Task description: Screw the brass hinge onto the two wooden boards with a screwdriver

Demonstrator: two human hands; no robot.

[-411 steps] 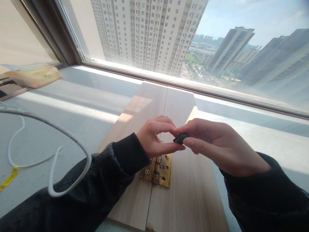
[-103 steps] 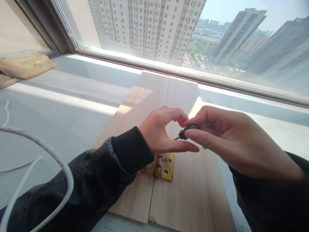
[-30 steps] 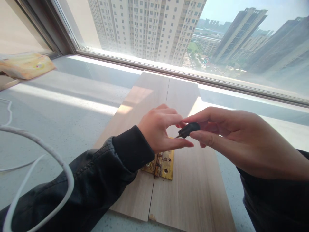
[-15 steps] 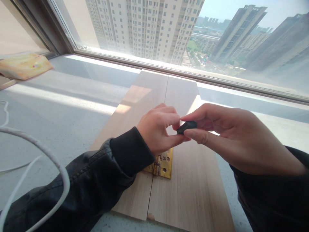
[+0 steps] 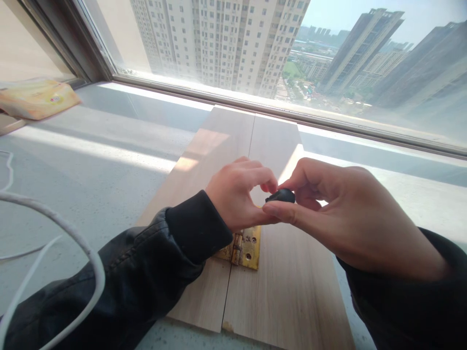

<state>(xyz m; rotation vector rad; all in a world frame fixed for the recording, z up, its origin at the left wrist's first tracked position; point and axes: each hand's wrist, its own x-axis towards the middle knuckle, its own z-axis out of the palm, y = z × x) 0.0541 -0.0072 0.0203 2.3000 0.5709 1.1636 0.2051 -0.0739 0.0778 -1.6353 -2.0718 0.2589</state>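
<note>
The right hand (image 5: 341,214) pinched a black handle (image 5: 283,196) between thumb and forefinger above the hinge (image 5: 251,249), seemingly for turning, while the left hand (image 5: 239,192) curled beside it, perhaps steadying, its grip too hidden to judge.

**Bright daylight, veiling glare**

Sunlight enters through the wide brown-framed glass window (image 5: 292,63), streaking the pale speckled flat sill (image 5: 102,189). Small black rounded handle (image 5: 281,196) reads dark (backlit, little detail). Milky haze at right; edges stretched.
</note>
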